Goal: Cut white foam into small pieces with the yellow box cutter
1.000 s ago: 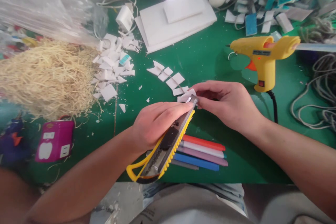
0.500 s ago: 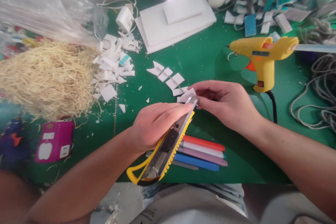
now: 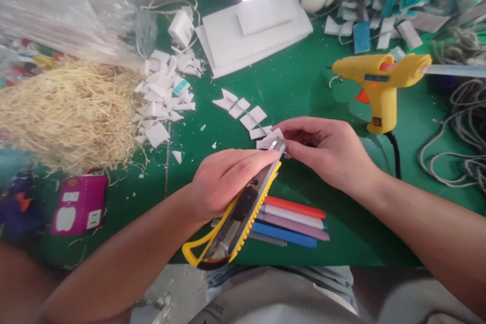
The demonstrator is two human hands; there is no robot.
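Note:
My left hand [image 3: 222,177] is closed around a yellow box cutter [image 3: 248,202], its thumb lying along the metal near the tip. The tip meets a small white foam-board piece [image 3: 270,139], which my right hand [image 3: 326,149] pinches between thumb and fingers. From that piece a thin grey cord runs up and left, with several white foam-board squares [image 3: 253,117] along it. Part of the held piece is hidden behind the thumb and cutter. Below the cutter lie several coloured markers [image 3: 296,207].
A yellow glue gun [image 3: 383,81] stands at the right, its black cable trailing down. White boards [image 3: 228,45] lie at the back. Left are white scraps [image 3: 157,131], wood shavings [image 3: 72,111] and a purple box [image 3: 78,205]. Coiled cord [image 3: 440,162] lies far right.

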